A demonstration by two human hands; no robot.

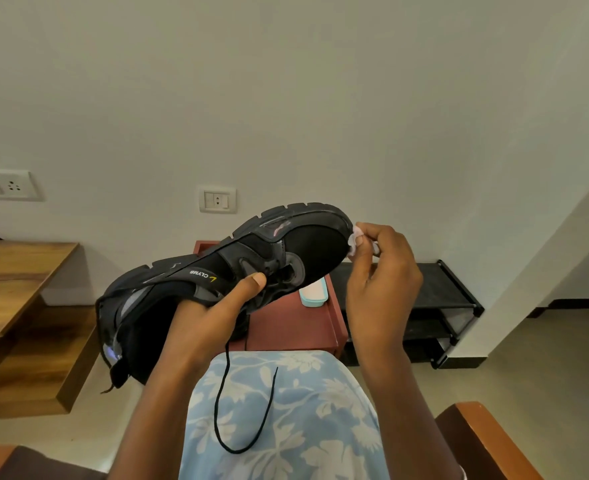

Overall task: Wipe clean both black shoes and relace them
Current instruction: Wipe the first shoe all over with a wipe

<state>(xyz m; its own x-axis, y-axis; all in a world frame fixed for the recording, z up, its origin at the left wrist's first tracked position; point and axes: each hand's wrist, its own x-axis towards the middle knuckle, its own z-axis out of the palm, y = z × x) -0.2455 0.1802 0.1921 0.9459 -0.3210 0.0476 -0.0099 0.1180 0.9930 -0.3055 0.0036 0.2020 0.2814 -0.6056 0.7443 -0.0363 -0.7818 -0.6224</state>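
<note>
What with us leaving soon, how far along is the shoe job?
Done: lace is undone, trailing over the lap. In hand: left hand grips the shoe while right hand pinches a wipe against its toe. Left: relacing, plus the other shoe, not clearly visible.

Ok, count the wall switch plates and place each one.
2. The left switch plate is at the far left, above the wooden desk; the middle switch plate is just above the black shoe. Others may lie out of view.

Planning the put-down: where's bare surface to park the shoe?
Bare: red stool top nearer than the teal box; wooden desk at left; black rack's top shelf right of the stool. Crowded: lap, with the loose lace across it.
</note>
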